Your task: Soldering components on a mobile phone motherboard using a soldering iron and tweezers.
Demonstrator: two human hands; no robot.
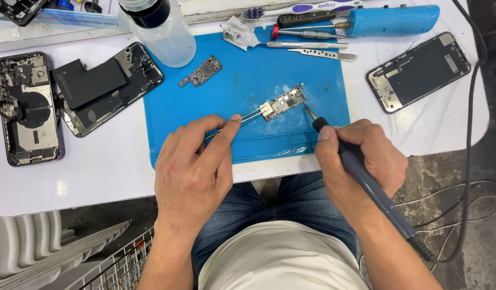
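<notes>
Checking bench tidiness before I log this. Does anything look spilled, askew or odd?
A whitish smear marks the blue mat just above the circuit board held by tweezers. A crumpled wipe lies at the mat's top edge. Nothing else stands out.

No real packaging or signs here, just screens: up and to the right of where the right hand [360, 156] grips the soldering iron [366, 182], a rectangular phone display panel [420, 71] lies face-down at a slant, dark back in a silvery frame. Up and left of the left hand [191, 166] pinching the tweezers [248, 115], another dark display panel [106, 88] lies folded open, inner side up. The clear bottle [162, 29] straight above that pinch has a dark band that might be a label, can't tell.
</notes>
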